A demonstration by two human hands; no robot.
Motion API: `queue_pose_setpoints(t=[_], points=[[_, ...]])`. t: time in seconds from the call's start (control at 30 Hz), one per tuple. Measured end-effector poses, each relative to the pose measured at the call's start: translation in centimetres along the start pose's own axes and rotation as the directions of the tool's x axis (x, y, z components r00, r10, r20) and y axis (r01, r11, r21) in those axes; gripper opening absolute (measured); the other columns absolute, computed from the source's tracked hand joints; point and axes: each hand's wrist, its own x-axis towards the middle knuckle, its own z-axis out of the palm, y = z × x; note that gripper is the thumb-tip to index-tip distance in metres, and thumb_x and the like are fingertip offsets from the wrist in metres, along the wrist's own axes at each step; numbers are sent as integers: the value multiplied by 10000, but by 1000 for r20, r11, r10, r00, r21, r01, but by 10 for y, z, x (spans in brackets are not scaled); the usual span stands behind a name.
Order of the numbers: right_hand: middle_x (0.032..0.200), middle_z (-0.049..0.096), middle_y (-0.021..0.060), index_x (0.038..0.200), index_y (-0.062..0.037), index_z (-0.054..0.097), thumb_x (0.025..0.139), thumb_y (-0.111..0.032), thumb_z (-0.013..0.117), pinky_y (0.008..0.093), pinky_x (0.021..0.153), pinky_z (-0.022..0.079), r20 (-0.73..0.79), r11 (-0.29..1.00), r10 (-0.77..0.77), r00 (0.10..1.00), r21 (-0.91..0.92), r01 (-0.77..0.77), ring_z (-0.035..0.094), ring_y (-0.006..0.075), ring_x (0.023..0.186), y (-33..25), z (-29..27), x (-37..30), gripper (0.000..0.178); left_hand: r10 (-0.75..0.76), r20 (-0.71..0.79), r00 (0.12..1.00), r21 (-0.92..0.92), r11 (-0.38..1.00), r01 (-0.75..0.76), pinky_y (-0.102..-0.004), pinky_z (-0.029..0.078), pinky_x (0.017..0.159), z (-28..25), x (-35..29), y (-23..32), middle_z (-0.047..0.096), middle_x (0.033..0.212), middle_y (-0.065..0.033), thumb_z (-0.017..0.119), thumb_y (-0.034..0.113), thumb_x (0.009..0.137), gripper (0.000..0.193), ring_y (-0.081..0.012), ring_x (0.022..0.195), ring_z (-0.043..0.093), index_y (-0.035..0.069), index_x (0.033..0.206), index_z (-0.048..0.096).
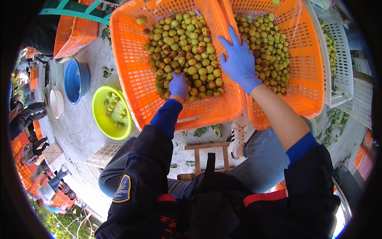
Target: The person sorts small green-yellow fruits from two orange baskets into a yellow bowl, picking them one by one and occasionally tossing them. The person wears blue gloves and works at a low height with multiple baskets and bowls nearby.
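Two orange slatted crates stand side by side in front of me, the left crate (131, 67) and the right crate (308, 75). Both hold a heap of small round yellow-green and brown fruits that look like jujubes (187, 38). My left hand (178, 85), in a blue glove, reaches into the near part of the left heap with its fingers curled. Whatever they may hold is hidden. My right hand (240, 61), gloved the same way, rests across the crates' adjoining rims. Its fingers are spread and it holds nothing.
To the left, a yellow-green basin (98, 113) contains several fruits, near a blue tub (72, 81) and a white basin (57, 104). Another orange crate (77, 34) stands at the far left. White crates (344, 51) line the right side. A wooden stool (205, 147) is between my legs.
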Motion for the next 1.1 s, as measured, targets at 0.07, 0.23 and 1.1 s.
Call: queue_pose_setpoints(t=[0.07,0.23,1.1], points=[[1500,276,56,1299,-180,535,808,-215,601,409,761,544,8,1000,-6,1000,3,6,559,357,1002,-4,-2,1,497,11,59,998,-20,1000,-9,-434,516,635,1,3,-16,550,1095,-163,709,238,801,406,-331,807,646,109,1161,574],[1506,269,55,1297,-178,538,809,-217,603,399,752,545,41,999,33,999,-11,-32,562,346,999,3,-5,0,494,235,582,778,-813,175,555,-265,422,488,-43,-9,-26,612,1003,-67,663,289,879,425,-172,759,618,102,1243,548],[1559,171,-6,1352,-210,497,864,-199,571,323,622,585,52,999,40,998,-26,-38,537,312,1071,7,0,-2,493,51,-44,998,-648,-762,11,-223,431,568,-140,-118,-197,430,1301,-172,550,299,955,445,-218,894,454,64,1322,454]])
